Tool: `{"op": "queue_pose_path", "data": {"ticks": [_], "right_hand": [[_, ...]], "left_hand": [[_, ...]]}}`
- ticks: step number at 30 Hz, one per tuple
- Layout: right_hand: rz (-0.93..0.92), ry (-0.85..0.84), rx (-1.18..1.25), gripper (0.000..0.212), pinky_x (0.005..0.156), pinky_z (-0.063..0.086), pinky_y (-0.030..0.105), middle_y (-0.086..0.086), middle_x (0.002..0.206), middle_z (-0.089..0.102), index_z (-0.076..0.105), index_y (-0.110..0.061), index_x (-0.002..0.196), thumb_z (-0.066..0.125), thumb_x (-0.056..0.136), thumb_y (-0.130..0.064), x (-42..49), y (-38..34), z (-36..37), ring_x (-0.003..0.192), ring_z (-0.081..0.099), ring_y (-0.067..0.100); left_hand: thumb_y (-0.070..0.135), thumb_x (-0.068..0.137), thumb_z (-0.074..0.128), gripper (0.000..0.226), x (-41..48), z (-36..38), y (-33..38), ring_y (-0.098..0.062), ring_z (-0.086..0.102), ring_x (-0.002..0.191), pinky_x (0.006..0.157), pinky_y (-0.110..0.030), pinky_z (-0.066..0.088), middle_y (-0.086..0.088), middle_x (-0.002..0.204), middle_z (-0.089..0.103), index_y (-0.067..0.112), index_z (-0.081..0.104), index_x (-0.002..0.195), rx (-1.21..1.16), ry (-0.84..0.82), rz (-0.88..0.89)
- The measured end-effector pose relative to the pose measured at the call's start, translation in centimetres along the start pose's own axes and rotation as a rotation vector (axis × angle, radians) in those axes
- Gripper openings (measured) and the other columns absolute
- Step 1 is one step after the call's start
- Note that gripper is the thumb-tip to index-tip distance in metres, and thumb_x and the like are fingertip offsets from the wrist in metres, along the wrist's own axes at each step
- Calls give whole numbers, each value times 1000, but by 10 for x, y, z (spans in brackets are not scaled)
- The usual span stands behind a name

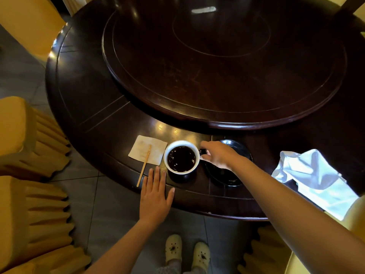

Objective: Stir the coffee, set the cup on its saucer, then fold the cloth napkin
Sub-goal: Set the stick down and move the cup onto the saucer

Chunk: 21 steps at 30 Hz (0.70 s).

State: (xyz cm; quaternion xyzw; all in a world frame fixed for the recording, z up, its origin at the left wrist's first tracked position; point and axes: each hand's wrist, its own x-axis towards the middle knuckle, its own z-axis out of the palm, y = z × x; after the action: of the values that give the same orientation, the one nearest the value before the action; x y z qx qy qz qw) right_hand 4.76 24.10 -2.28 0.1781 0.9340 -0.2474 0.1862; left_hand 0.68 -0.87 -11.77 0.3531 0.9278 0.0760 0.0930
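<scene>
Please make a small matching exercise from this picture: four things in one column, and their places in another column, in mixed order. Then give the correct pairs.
Things:
1. stir stick
2. cup
3. saucer
4. cloth napkin

Places:
A. under the right hand
B. crumpled at the table's right edge
C. partly on the paper square
D. on the table, left of the saucer

Pairs: 1-C, 2-D, 3-A, 4-B

left hand (pixel 155 196) lies flat, fingers spread; right hand (pixel 218 155) reaches forward, fingers curled.

One cup (pixel 181 158), one saucer (pixel 235 175), one stirrer (pixel 144 165), two napkins (pixel 148 149).
</scene>
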Motion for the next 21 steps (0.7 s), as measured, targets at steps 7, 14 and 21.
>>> {"op": "queue_pose_path", "data": {"ticks": [7,14,21], "right_hand": [[-27,-146,54,30,70,36,30,5,91,51,52,-12,114,55,91,-31,2,-1,-10,83,47,22],[-65,-115,203,22,60,36,28,-7,69,47,56,-8,105,55,92,-26,0,6,-3,73,49,19],[-79,-83,310,27,70,39,30,-9,66,48,55,-9,115,54,92,-24,-8,10,8,67,50,14]], "left_hand": [[55,93,10,67,-1,0,1,-22,8,142,115,-35,-2,-12,152,22,12,19,144,-2,11,0],[56,93,9,68,0,2,0,-23,9,142,115,-35,-1,-12,153,22,13,17,145,-6,6,-3],[55,93,7,70,-1,0,1,-25,14,142,115,-36,-2,-13,152,24,11,22,144,10,-8,2]]}}
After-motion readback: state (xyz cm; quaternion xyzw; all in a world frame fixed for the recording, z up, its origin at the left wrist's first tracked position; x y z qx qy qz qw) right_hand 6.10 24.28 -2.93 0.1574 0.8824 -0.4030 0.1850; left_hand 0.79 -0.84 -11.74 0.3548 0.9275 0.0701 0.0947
